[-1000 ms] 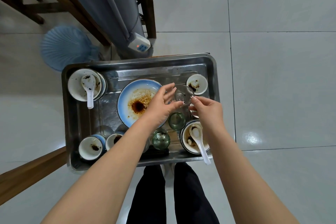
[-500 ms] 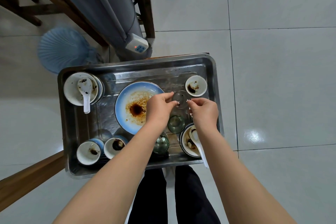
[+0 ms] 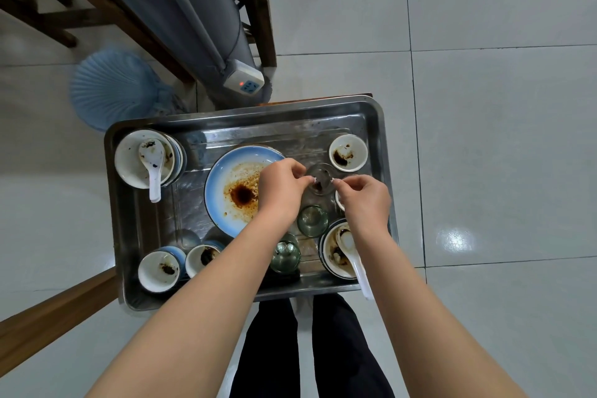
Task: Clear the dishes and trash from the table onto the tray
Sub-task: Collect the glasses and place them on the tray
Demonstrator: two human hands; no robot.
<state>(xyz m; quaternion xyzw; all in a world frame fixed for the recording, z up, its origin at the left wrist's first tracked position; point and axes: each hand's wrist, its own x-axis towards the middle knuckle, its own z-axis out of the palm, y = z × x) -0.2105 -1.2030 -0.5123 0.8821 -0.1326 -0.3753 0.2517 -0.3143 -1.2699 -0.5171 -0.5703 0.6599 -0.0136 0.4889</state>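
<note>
Over the tray (image 3: 193, 203), both hands are working one clear glass (image 3: 319, 179). The left hand (image 3: 281, 191) has curled fingers pinching its left rim, and the right hand (image 3: 365, 197) pinches the right rim between thumb and forefinger. The glass stands upright between them, with a dark stain in its bottom. It sits in the gap between the sauce-smeared plate (image 3: 232, 191) and the stained cup (image 3: 348, 152) in the far right corner. Whether it touches the tray floor, I cannot tell.

Just nearer than it stands a green glass (image 3: 312, 221), and a second green glass (image 3: 286, 257) is half hidden by the left forearm. At near right there's a bowl (image 3: 329, 263) with a spoon (image 3: 353, 255) whose handle pokes out over the tray's rim. At far left, another bowl (image 3: 129, 161) holds a white spoon (image 3: 152, 165). Two small stained cups (image 3: 159, 271) sit side by side at near left.

On the floor past the tray lie a blue fan (image 3: 113, 87) and a power strip (image 3: 244, 79) with a red light.
</note>
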